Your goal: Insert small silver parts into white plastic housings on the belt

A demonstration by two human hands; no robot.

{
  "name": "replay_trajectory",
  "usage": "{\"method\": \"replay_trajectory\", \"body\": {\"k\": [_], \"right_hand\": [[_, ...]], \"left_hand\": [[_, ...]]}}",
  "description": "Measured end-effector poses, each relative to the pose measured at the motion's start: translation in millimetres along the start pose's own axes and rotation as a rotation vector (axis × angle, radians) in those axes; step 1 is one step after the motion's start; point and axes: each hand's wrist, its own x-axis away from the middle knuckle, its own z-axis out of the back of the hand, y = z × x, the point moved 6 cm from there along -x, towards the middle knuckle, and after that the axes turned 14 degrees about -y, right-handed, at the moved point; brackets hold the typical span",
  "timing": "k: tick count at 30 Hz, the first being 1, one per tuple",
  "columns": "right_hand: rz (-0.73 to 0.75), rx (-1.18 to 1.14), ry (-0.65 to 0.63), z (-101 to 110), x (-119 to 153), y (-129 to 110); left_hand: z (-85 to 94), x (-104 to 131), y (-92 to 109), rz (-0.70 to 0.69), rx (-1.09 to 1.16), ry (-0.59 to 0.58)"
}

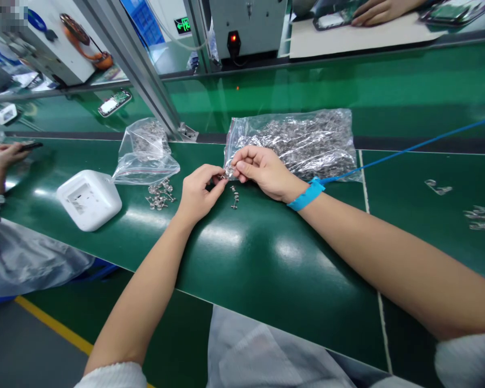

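Note:
My left hand (pixel 200 193) pinches a small shiny metal part (pixel 223 176) between thumb and fingers. Close beside it, my right hand (pixel 262 170) is also closed in a pinch, with a bit of metal or clear plastic at its fingertips that is too small to name. Behind my hands lies a large clear zip bag (pixel 303 137) full of small metal parts. A few loose metal parts (pixel 235 198) lie just below my fingertips. To the left, a pile of similar parts (pixel 160 194) sits before a smaller clear bag (pixel 145 151).
A white rounded device (pixel 89 200) stands at the left on the green bench (pixel 267 253). A blue cord (pixel 408 148) runs from my right wristband (pixel 307 195). More metal pieces (pixel 483 218) lie far right. A co-worker's hand (pixel 10 154) is at the left edge. A metal post (pixel 133 64) rises behind.

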Motion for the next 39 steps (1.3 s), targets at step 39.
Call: {"method": "replay_trajectory", "body": {"k": [39], "right_hand": [[0.082,0.646,0.059,-14.1,6.5,-18.2]], "left_hand": [[-2.5,1.5,-11.3,0.067,0.363,0.034]]}}
